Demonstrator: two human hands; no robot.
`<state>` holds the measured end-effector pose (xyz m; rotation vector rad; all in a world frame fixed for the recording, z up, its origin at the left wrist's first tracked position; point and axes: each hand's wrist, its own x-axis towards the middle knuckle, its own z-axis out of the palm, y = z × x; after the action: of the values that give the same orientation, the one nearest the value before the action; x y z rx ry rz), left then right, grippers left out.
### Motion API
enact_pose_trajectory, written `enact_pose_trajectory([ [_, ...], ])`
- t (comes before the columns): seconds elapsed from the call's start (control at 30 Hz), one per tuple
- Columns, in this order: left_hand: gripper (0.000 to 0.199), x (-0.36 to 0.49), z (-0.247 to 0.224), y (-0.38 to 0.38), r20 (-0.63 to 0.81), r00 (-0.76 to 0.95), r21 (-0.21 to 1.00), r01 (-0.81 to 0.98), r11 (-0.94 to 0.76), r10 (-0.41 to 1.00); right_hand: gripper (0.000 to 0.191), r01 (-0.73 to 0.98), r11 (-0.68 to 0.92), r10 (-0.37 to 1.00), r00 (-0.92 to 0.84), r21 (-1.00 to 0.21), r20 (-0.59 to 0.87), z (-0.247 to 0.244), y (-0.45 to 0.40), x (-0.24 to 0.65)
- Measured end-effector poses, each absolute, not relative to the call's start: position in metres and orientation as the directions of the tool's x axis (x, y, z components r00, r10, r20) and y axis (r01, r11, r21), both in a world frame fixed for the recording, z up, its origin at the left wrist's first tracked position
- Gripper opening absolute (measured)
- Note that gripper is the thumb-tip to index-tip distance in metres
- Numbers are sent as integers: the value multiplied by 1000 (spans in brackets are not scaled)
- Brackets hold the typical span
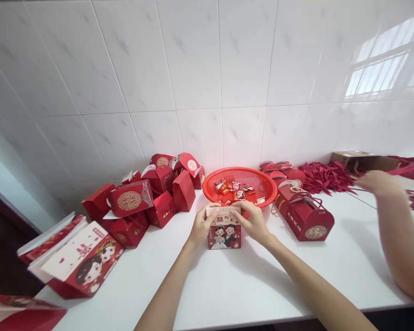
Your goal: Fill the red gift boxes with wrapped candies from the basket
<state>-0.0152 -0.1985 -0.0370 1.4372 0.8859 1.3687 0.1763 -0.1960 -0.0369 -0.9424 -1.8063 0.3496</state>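
A small red and cream gift box (224, 235) with a cartoon couple on its front stands upright on the white table, right in front of me. My left hand (202, 224) grips its upper left side, thumb on the cream top panel. On the upper right, my right hand (252, 221) holds the same box, thumb and fingers closed on the panel's edge. Behind the box is a red plastic basket (269, 195) holding several wrapped candies (239, 187). My hands partly cover the basket's front rim.
Red gift boxes (129, 202) pile up on the left, with larger cartoon-printed boxes (86, 257) nearer me. Closed red boxes (305, 216), dark red ribbons (326, 177) and a cardboard carton (375, 162) stand right. A co-worker's arm (394, 230) reaches in there. A tiled wall (200, 69) rises behind.
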Motion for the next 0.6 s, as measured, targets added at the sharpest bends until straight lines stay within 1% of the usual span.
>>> enact_pose_trajectory([
  [0.17,50,-9,-39,-196,263,126,959,-147,-244,957,22,350,675,721,-126,-649,682,-38,-200,176],
  [0.23,53,-8,-40,-196,240,122,961,-167,-219,963,24,302,666,737,-122,-682,665,-41,-201,176],
  [0.37,56,-7,-43,-195,183,110,966,-204,-158,977,42,242,620,783,-148,-746,604,-48,-202,176],
  [0.43,59,-5,-47,-194,167,93,964,-223,-143,982,47,238,623,782,-166,-745,601,-49,-202,176],
  [0.6,67,-2,-53,-195,136,55,962,-246,-119,989,47,211,655,755,-213,-725,620,-47,-206,175],
])
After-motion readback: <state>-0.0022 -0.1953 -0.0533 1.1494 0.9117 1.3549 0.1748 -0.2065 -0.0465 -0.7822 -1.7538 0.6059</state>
